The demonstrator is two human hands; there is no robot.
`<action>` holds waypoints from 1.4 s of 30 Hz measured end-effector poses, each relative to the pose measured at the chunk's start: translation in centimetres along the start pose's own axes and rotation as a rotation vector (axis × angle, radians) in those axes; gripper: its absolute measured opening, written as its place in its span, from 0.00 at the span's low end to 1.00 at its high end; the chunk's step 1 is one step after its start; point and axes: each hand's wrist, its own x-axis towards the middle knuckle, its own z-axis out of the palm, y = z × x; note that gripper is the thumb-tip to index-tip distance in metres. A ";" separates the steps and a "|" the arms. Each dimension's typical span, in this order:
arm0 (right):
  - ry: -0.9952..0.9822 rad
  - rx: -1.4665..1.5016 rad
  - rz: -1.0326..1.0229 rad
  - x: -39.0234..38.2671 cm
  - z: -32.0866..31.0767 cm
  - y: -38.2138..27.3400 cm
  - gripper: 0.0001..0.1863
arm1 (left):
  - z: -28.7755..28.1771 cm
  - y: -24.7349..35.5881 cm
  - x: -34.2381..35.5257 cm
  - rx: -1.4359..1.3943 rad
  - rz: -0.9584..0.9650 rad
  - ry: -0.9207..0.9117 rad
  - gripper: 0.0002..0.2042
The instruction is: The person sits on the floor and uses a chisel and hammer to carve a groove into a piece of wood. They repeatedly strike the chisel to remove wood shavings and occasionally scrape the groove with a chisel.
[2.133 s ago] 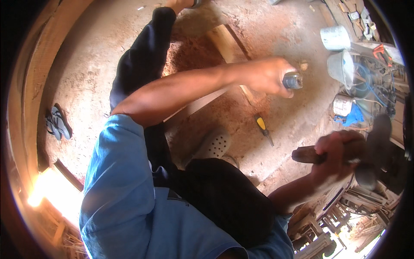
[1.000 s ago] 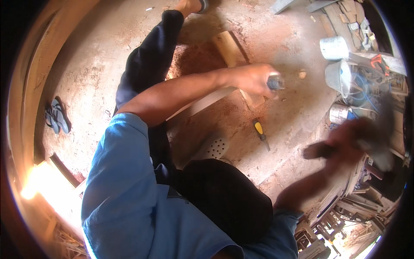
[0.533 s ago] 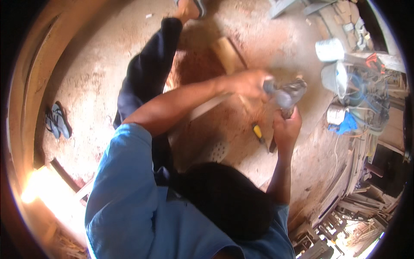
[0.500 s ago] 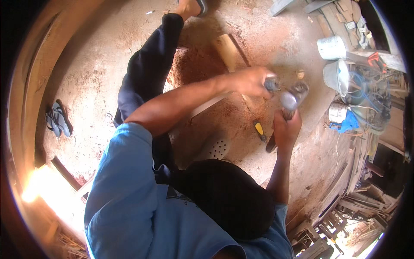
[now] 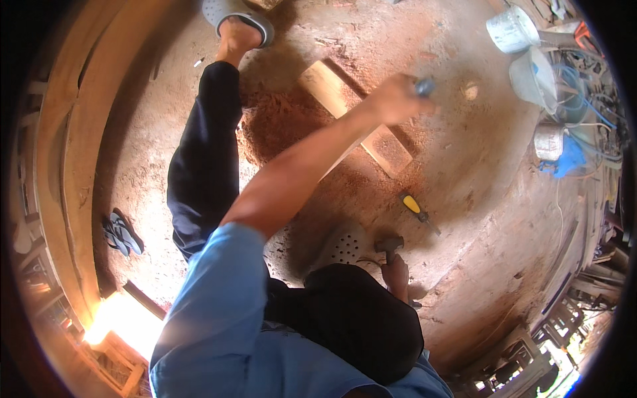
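Note:
My left hand [image 5: 396,98], slightly blurred, is closed round an upright dark tool [image 5: 424,87], seen mostly end-on, above a wooden board [image 5: 389,152] dusted with reddish shavings. My right hand [image 5: 396,272] is low beside my right leg, which partly hides it, and grips a hammer [image 5: 388,244] whose dark metal head is near a grey clog [image 5: 344,249]. A yellow and black hand tool [image 5: 413,205] lies on the floor between board and hammer. A pile of reddish sawdust [image 5: 272,123] lies left of the board.
Several pale buckets [image 5: 509,30], blue cloth [image 5: 561,166] and tangled hoses [image 5: 584,113] sit at the right. Flip-flops [image 5: 123,232] lie at the left by long planks [image 5: 76,186]. My outstretched left leg [image 5: 202,139] crosses the floor. Wooden scraps [image 5: 537,355] crowd the lower right.
The hammer dropped from beside my left hand down to my right leg. My left hand went slightly higher in view, still holding its tool. The view shifted, showing more of the left planks.

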 end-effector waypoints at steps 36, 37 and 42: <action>-0.068 -0.093 -0.035 1.3 0.6 0.8 0.16 | -4.0 -1.7 -13.6 -0.535 0.577 0.385 0.16; -0.065 -0.070 -0.025 1.2 0.6 0.7 0.16 | -3.9 -1.8 -13.4 -0.520 0.583 0.380 0.16; -0.042 -0.116 -0.051 1.1 0.7 0.8 0.14 | -3.5 -2.3 -12.8 -0.535 0.598 0.342 0.16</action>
